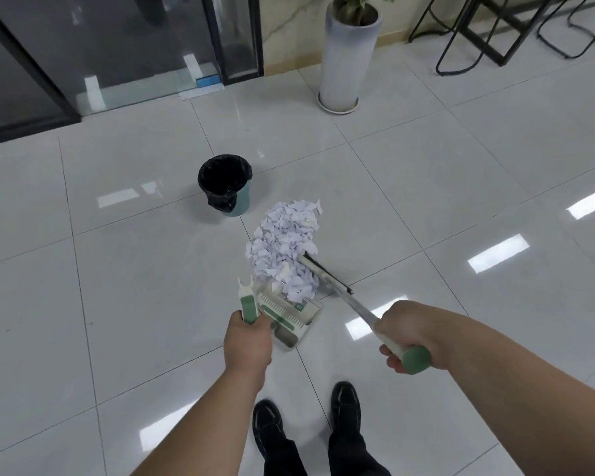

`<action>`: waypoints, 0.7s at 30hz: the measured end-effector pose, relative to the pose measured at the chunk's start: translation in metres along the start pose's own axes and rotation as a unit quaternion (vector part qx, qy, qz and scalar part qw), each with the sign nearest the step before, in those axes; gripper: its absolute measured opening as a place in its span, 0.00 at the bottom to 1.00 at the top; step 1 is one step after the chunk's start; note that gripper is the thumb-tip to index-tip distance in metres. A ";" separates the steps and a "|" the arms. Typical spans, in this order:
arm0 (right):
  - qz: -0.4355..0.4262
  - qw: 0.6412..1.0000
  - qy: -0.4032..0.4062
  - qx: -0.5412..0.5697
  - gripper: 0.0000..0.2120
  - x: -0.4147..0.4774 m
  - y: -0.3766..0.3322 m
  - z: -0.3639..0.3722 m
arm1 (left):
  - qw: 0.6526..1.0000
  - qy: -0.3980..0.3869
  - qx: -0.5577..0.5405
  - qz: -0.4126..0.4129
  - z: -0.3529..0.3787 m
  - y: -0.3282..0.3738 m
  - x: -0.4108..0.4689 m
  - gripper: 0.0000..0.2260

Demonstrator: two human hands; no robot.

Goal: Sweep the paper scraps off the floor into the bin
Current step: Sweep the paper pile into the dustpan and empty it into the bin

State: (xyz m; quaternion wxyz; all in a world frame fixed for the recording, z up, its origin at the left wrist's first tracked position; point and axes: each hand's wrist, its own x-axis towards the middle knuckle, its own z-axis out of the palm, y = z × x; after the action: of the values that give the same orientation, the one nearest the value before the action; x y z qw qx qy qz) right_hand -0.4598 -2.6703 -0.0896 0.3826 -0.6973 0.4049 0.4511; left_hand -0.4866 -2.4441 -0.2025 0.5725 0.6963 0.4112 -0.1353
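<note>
At frame centre, a dustpan [291, 317] handle is gripped by the left hand [248, 341], a broom [327, 280] by the right hand [406, 338], against scraps [285, 245]; bin [225, 183] above-left.

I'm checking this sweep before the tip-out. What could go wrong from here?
1. The scraps form a heap that looks larger than the dustpan mouth, so the broom may push some past its sides.
2. The bin stands apart from the pan, and loose paper could spill on the carry.
3. The left hand holds the pan only by its handle, so a hard stroke from the right hand may shift it.
</note>
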 end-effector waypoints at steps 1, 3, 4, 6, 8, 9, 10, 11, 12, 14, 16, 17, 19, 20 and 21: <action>-0.003 1.000 -0.004 -0.004 0.05 -0.006 -0.001 -0.004 | 1.000 -0.001 -0.001 0.004 0.006 0.002 -0.001 0.04; -0.004 1.000 -0.004 -0.005 0.06 -0.019 -0.002 -0.017 | 1.000 0.003 -0.006 0.011 0.017 0.009 0.000 0.02; -0.007 1.000 0.005 -0.015 0.07 -0.025 -0.004 -0.023 | 1.000 0.008 -0.010 0.013 0.021 0.012 0.001 0.01; -0.011 1.000 0.013 -0.015 0.08 -0.036 -0.003 -0.035 | 1.000 0.019 -0.023 0.011 0.026 0.016 0.004 0.02; -0.008 1.000 0.018 -0.016 0.08 -0.039 -0.001 -0.044 | 0.999 0.033 -0.034 0.008 0.028 0.016 0.006 0.02; -0.009 0.999 0.024 -0.022 0.08 -0.039 0.000 -0.045 | 0.998 0.042 -0.038 0.005 0.028 0.014 0.006 0.02; -0.011 0.999 0.028 -0.034 0.08 -0.038 0.000 -0.044 | 0.998 0.049 -0.041 0.003 0.026 0.013 0.006 0.02; -0.016 0.998 0.032 -0.044 0.08 -0.033 0.001 -0.042 | 0.998 0.055 -0.043 0.002 0.024 0.010 0.007 0.02; -0.022 0.997 0.038 -0.058 0.08 -0.027 0.000 -0.040 | 0.997 0.059 -0.044 0.003 0.022 0.009 0.008 0.03; -0.034 0.995 0.046 -0.087 0.06 -0.012 -0.001 -0.034 | 0.997 0.069 -0.039 0.007 0.020 0.007 0.011 0.04; -0.051 0.991 0.051 -0.113 0.05 0.008 -0.004 -0.026 | 0.997 0.074 -0.024 0.014 0.022 0.007 0.015 0.03; -0.064 0.989 0.052 -0.127 0.03 0.018 -0.005 -0.022 | 0.997 0.074 -0.016 0.017 0.025 0.007 0.016 0.03; -0.089 0.982 0.049 -0.160 0.02 0.032 -0.008 -0.014 | 0.997 0.074 -0.005 0.024 0.031 0.008 0.020 0.02; -0.095 0.979 0.043 -0.175 0.01 0.035 -0.008 -0.010 | 0.997 0.073 0.001 0.027 0.034 0.008 0.022 0.01; -0.097 0.977 0.036 -0.189 0.01 0.038 -0.007 -0.008 | 0.997 0.072 0.006 0.028 0.036 0.009 0.024 0.01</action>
State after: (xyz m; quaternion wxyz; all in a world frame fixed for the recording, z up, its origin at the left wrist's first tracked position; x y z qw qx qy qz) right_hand -0.4405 -2.6828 -0.1217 0.2714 -0.8087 0.2563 0.4546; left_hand -0.4548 -2.4669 -0.2228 0.5409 0.7189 0.4307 -0.0716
